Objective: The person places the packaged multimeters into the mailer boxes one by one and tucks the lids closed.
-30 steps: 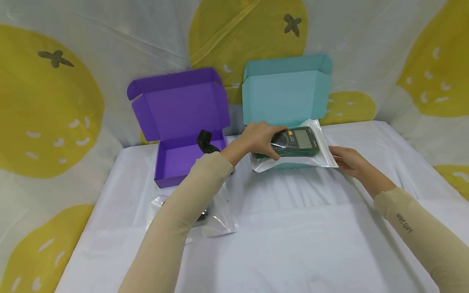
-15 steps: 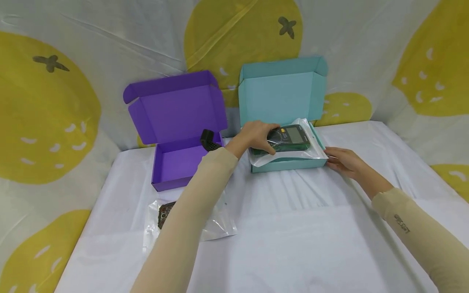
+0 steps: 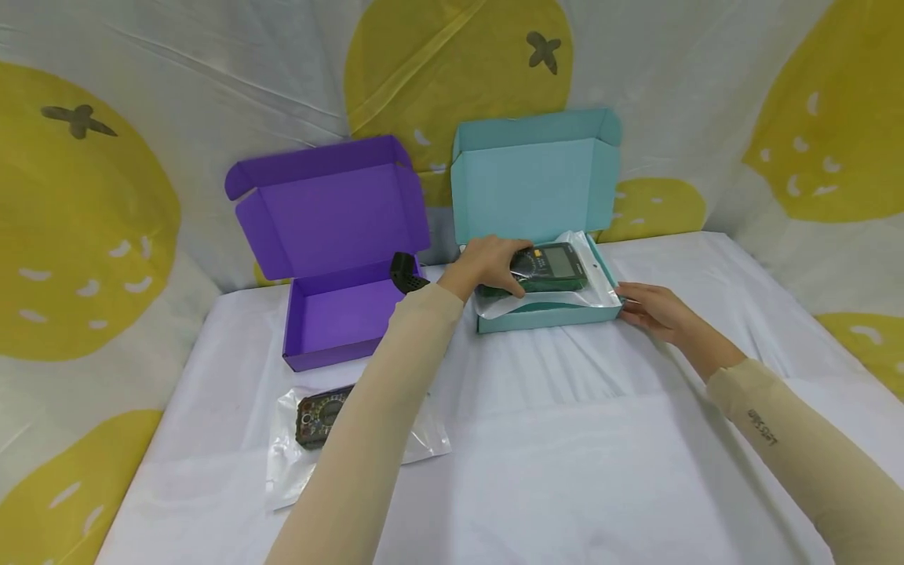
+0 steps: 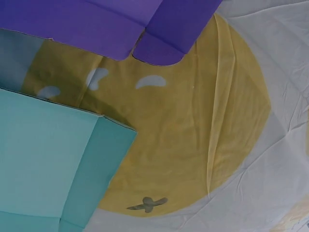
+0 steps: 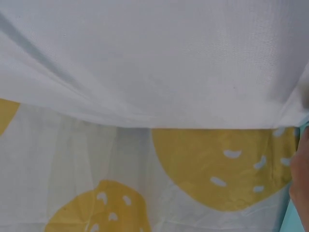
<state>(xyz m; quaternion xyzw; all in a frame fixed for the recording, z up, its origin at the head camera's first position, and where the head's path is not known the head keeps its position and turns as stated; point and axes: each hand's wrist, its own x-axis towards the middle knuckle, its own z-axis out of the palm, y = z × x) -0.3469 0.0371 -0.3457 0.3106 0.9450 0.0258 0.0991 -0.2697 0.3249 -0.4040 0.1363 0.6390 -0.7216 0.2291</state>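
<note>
My left hand (image 3: pixel 487 265) grips a black and green multimeter (image 3: pixel 551 267) by its left end, thumb at the near side and fingers over the far side. The meter is inside a clear plastic bag (image 3: pixel 600 290) and lies flat within the open teal box (image 3: pixel 547 318), its screen to the right. The bag's right end overlaps the box's front right corner. My right hand (image 3: pixel 657 310) rests its outstretched fingers against the box's right side. In the right wrist view, part of that hand (image 5: pixel 301 179) shows at the right edge beside teal card.
An open purple box (image 3: pixel 346 314) stands to the left, its lid raised against the patterned cloth backdrop (image 3: pixel 282 63). In front of it, a second bagged multimeter (image 3: pixel 318 416) lies on the white-covered table (image 3: pixel 565 471), partly hidden by my left sleeve.
My left hand has lowered the bagged multimeter into the teal box, and the box's front wall has come into sight. My right hand stays at the box's right side. The view has shifted slightly.
</note>
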